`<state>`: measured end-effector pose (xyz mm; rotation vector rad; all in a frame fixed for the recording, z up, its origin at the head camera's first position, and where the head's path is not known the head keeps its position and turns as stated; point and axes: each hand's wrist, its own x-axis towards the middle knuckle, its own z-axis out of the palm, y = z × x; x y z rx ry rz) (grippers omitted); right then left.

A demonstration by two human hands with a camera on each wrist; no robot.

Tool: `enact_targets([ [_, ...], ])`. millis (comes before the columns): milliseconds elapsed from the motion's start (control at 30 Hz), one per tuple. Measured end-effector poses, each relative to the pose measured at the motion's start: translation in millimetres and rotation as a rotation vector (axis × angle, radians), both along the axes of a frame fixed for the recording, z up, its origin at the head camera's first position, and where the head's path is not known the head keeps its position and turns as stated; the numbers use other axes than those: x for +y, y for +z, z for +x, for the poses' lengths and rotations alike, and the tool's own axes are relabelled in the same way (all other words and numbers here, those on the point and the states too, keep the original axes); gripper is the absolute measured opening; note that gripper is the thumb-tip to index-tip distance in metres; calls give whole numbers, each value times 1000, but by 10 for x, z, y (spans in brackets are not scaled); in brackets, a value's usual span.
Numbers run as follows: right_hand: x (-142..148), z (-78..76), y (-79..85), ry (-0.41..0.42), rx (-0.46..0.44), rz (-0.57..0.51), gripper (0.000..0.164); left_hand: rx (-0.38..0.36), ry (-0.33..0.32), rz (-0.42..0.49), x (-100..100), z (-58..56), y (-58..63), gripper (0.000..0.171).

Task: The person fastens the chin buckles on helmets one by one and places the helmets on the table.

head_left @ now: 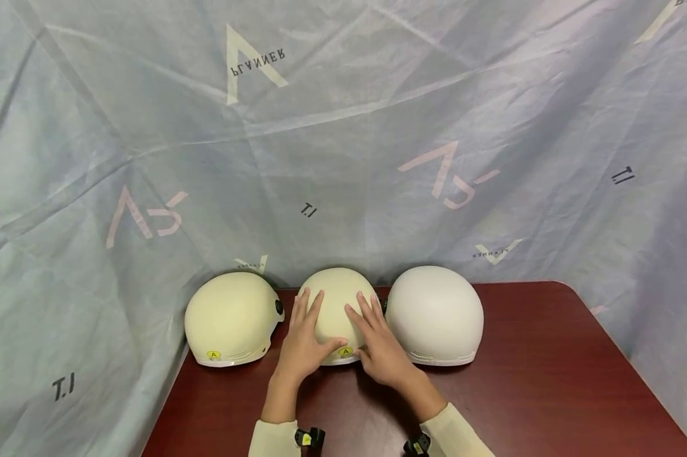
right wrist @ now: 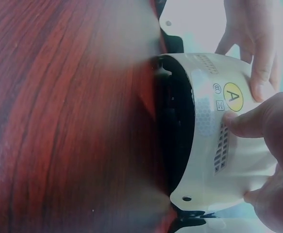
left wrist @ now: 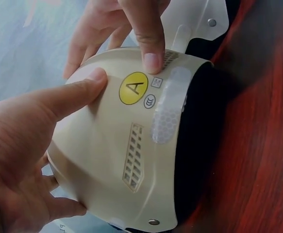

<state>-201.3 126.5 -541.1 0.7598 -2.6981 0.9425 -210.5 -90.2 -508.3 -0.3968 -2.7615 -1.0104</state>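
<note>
A cream helmet (head_left: 336, 311) sits on the table between both hands, its back rim toward the person. My left hand (head_left: 306, 343) rests on its left side with fingers spread and fairly straight, the thumb laid across the shell. On the other side my right hand (head_left: 382, 352) touches the shell, fingers likewise spread and extended. Both thumbs lie near a round yellow sticker (left wrist: 133, 88) marked A. In the right wrist view, the right thumb tip is at the upper end of a vent grille (right wrist: 221, 150). The helmet's dark inside shows below the rim.
To the left stands another cream helmet (head_left: 231, 317), and close on the right a white helmet (head_left: 434, 317). All three line the back edge of a dark red wood-grain table (head_left: 537, 381). A grey printed cloth (head_left: 343, 158) hangs behind and along the sides.
</note>
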Motion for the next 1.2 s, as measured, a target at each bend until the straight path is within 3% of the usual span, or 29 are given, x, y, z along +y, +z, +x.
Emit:
enact_targets([
  [400,-66,28,-61,-52,37,-8,100,-16,-47,99,-67,-59,-89,105],
  [600,-105,60,-84,-76,54,3,99,-36,-60,108,-94,-79,-118,106],
  [900,-133,17,-78,-88,128,-4,100,-3,-75,116,-96,-119,-100,103],
  [1000,-139,9,-88,-95,138,-2,100,10,-44,108,-48,-56,-113,100],
  [1200,-131,32,-103,-110,110,8,98,33,14,78,102,210,-183,89],
])
